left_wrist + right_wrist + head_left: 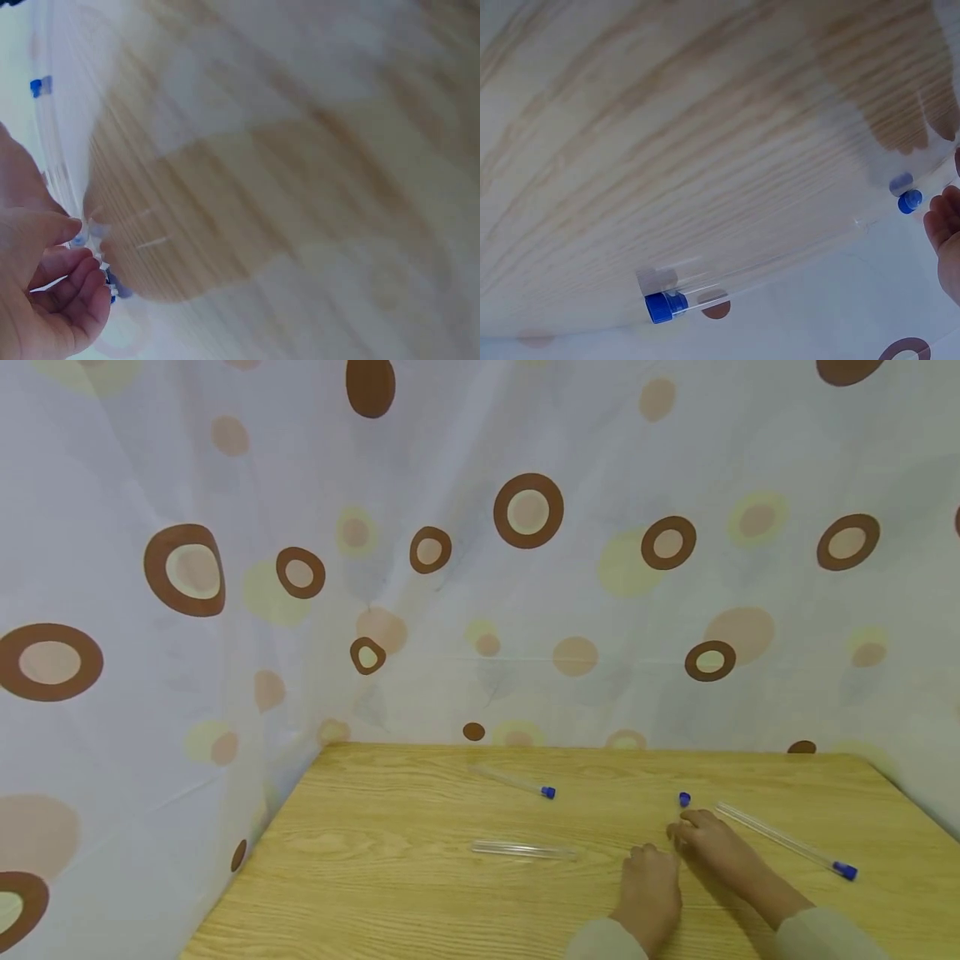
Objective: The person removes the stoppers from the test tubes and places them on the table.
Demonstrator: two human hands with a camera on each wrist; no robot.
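My left hand [651, 893] rests low over the table's front right, fingers loosely curled. In the left wrist view, the thumb and fingers of this hand [52, 292] show; a small clear, bluish patch appears at their tips, and whether they touch it is unclear. Just to the right, my right hand [720, 852] reaches forward with fingers extended toward a loose blue cap [685, 799], apart from it in the right wrist view [910, 201]. Beside that hand lies a clear tube [780, 837] with a blue cap [845, 870] at its near end.
An uncapped clear tube [523, 850] lies left of my left hand. Farther back is another clear tube [510, 777] with a blue cap [549, 792]. The wooden table [360, 877] meets a spotted curtain [450, 693] at the back and sides.
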